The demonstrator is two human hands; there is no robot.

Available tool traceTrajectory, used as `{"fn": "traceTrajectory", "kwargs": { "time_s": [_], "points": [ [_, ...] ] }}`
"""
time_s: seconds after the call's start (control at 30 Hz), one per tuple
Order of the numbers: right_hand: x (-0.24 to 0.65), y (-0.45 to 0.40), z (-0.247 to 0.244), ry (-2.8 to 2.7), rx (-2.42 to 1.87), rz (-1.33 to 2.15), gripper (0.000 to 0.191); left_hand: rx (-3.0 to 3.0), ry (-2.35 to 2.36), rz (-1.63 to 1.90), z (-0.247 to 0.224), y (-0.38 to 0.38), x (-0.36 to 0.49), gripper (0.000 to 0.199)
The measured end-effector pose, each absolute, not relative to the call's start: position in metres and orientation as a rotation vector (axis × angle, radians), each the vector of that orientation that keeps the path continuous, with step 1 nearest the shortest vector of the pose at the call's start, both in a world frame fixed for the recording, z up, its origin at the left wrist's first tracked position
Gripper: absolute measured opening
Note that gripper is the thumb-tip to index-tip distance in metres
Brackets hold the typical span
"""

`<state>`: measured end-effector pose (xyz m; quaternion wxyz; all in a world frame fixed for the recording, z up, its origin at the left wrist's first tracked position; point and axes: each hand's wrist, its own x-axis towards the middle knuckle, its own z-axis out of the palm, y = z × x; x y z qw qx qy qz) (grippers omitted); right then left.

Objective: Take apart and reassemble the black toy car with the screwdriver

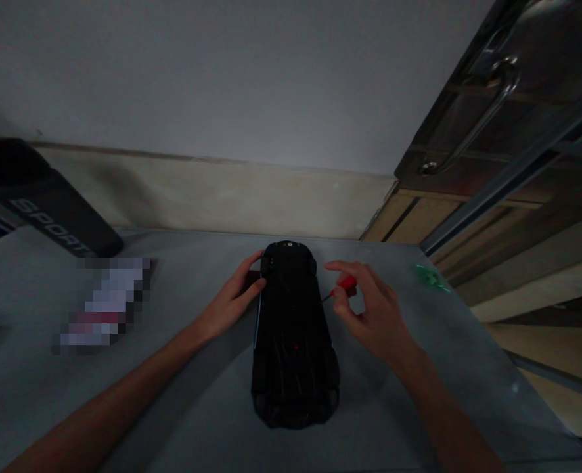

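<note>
A black toy car point(293, 322) lies upside down on the grey table, its underside and wheels facing up. My left hand point(234, 292) grips the car's left edge near the far wheel, thumb on top and the other fingers partly hidden at its side. In my right hand point(370, 305), just right of the car, is a small screwdriver point(345, 285) with a red handle, pinched between thumb and fingers. Its thin shaft points left toward the car's side; I cannot tell whether the tip touches it. My right index finger stretches out above the handle.
A dark sports bottle point(64, 210) stands at the back left, with a blurred-out flat item point(106, 302) nearer me. A green crumpled scrap point(432, 278) lies by the right edge of the table point(197, 420). Behind is a wall point(251, 197); a metal door handle point(473, 128) is at right.
</note>
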<state>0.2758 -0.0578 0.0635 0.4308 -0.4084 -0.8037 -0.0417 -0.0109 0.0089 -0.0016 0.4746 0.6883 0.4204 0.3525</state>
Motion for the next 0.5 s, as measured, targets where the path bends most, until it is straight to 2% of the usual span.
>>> {"fn": "traceTrajectory", "kwargs": {
  "time_s": [0.17, 0.3, 0.43, 0.5],
  "points": [
    [0.2767, -0.0582, 0.0643, -1.991, -1.04, -0.109, 0.028, 1.697, 1.037, 0.846, 0.003, 0.0074, -0.009, 0.078],
    [0.2769, -0.058, 0.0638, -2.007, -1.04, -0.073, 0.035, 1.698, 1.019, 0.856, 0.0031, 0.0078, -0.009, 0.078],
    [0.2762, -0.0576, 0.0641, -1.999, -1.02, -0.128, 0.027, 1.687, 1.019, 0.868, -0.0013, 0.0094, -0.0097, 0.077],
    [0.276, -0.0574, 0.0643, -1.983, -1.014, -0.122, 0.03, 1.69, 1.019, 0.881, -0.0026, 0.0098, -0.0098, 0.076]
  ]
}}
